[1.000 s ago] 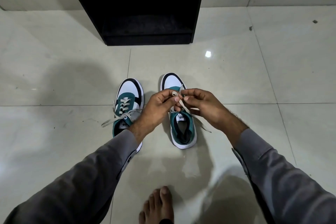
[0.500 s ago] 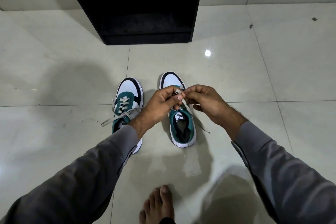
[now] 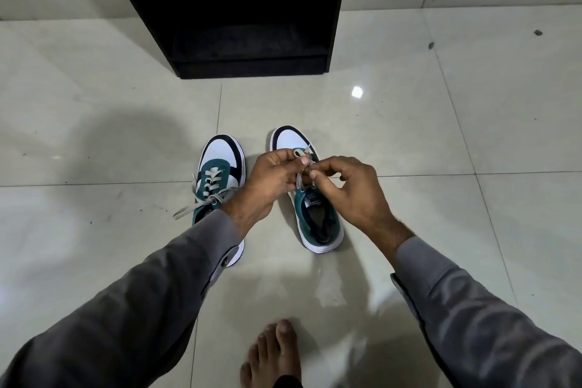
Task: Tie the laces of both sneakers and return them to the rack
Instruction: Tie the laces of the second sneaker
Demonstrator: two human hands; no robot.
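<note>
Item 1: black rack, top centre, against wall; its lower shelf sits dark, w/ nothing we can make out on it.
Item 2: floor, glossy pale tiles w/ grout lines and one bright light spot.
Item 3: left sneaker, teal/white/black, on floor; lace bow tied, loose ends trail left. Our left sleeve covers its heel.
Item 4: right sneaker, same colours, just beside item 3, apart from rack. Our hands block its lacing.
Item 5: lace, pale grey. Our left hand pinches a loop of it between thumb and fingers; our right hand is closed on the strand beside it, fingertips touching.
Item 6: bare foot, bottom centre.
Labels: white tongue tag on item 4, print too small to read.
</note>
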